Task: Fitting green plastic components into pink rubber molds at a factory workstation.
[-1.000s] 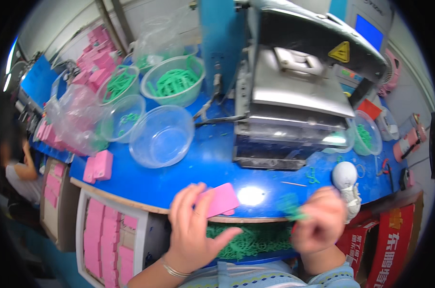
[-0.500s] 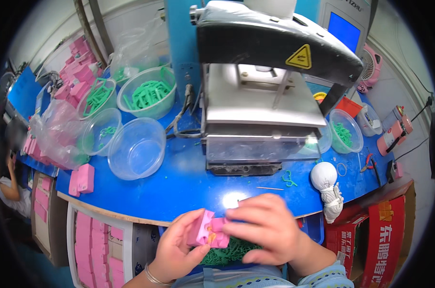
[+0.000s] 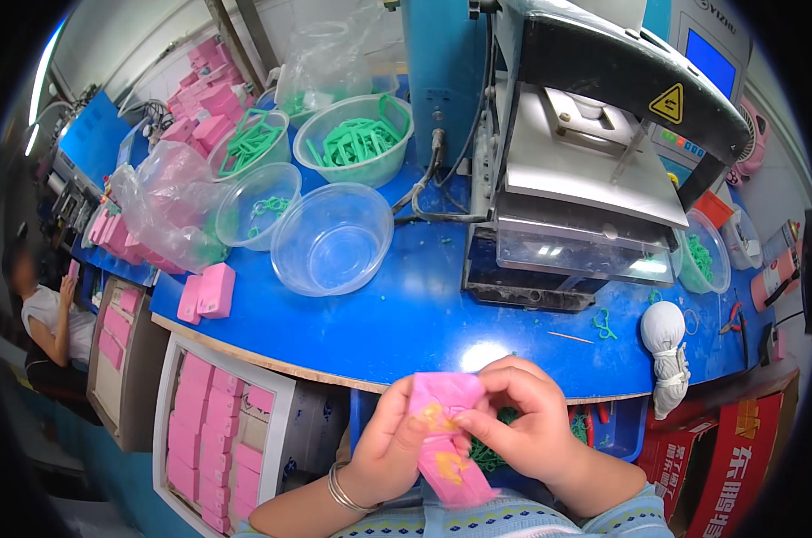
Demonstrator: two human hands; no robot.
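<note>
Both my hands hold a pink flat piece (image 3: pixel 442 430) with yellow marks, low in the head view, just below the blue table's front edge (image 3: pixel 352 336). My left hand (image 3: pixel 390 444) grips its left side from behind. My right hand (image 3: pixel 524 421) pinches its right edge with thumb and fingers. Something green (image 3: pixel 488 453) shows under my right hand. A bracelet sits on my left wrist.
A grey and black press machine (image 3: pixel 594 170) stands at the table's middle right. Clear bowls (image 3: pixel 332 238) sit to its left, some with green plastic parts (image 3: pixel 357 139). Pink blocks (image 3: pixel 207 291) lie at the left edge, a white cloth bundle (image 3: pixel 664 345) at right. A person (image 3: pixel 43 314) sits far left.
My hands have come together on the pink piece, and it now hangs longer and more unfolded than before. The camera view has tilted, shifting the table up and right.
</note>
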